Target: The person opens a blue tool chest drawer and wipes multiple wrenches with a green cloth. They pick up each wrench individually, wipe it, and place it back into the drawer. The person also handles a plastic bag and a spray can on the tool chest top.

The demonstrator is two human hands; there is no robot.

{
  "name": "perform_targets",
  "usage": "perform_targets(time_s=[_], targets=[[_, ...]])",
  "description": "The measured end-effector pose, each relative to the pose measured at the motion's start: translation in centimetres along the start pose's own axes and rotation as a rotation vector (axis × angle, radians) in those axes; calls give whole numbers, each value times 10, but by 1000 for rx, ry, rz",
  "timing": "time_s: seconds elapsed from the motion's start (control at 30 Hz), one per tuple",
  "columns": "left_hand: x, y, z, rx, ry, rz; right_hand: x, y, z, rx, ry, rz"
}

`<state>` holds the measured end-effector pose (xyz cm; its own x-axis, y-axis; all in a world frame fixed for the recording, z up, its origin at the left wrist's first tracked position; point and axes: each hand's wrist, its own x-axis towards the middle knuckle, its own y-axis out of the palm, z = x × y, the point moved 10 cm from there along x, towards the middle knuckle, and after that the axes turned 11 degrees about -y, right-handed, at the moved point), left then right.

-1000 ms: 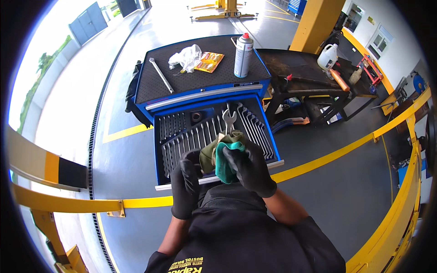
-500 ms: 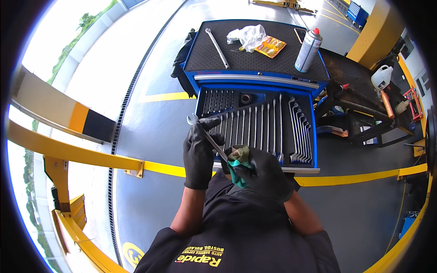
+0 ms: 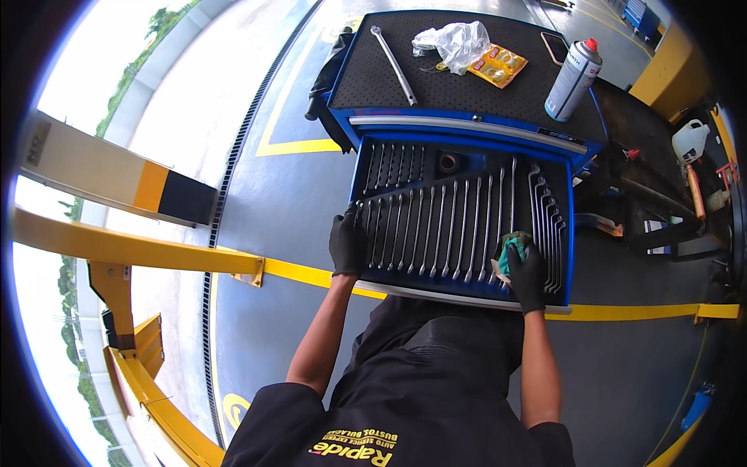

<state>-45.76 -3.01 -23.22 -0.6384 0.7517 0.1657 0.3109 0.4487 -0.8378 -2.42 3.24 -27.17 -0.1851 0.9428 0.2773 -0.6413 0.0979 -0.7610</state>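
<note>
My left hand (image 3: 348, 244), in a black glove, is at the left end of the pulled-out drawer (image 3: 459, 296). Its fingers curl over the leftmost combination wrench (image 3: 359, 207), whose upper end shows beside them; the rest is hidden. Toward the drawer's right side, my right hand (image 3: 527, 279), also gloved, grips a bunched green and brown rag (image 3: 511, 253). That rag lies over the lower ends of the longest wrenches. A row of straight wrenches (image 3: 443, 233) fills the black foam, with offset wrenches (image 3: 550, 226) to their right.
On the blue cabinet's black top (image 3: 443, 93) lie a long wrench (image 3: 394, 66), a clear plastic bag (image 3: 463, 45), yellow packets (image 3: 499, 65) and a phone (image 3: 555, 47). A spray can (image 3: 573, 80) stands at the right corner. A yellow rail (image 3: 299, 272) passes beside the drawer.
My hands have moved apart and down to the drawer. The wrench I held up in my left hand is lowered to its left end; my right hand has carried the rag right.
</note>
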Motion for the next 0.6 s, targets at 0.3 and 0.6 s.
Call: perform_targets(time_s=[0.3,0.6], targets=[[0,-2,-9,186,-16,45,1,1,-1,26,38,27],[-3,8,-15,346,50,94,1,-1,2,86,11,-13]])
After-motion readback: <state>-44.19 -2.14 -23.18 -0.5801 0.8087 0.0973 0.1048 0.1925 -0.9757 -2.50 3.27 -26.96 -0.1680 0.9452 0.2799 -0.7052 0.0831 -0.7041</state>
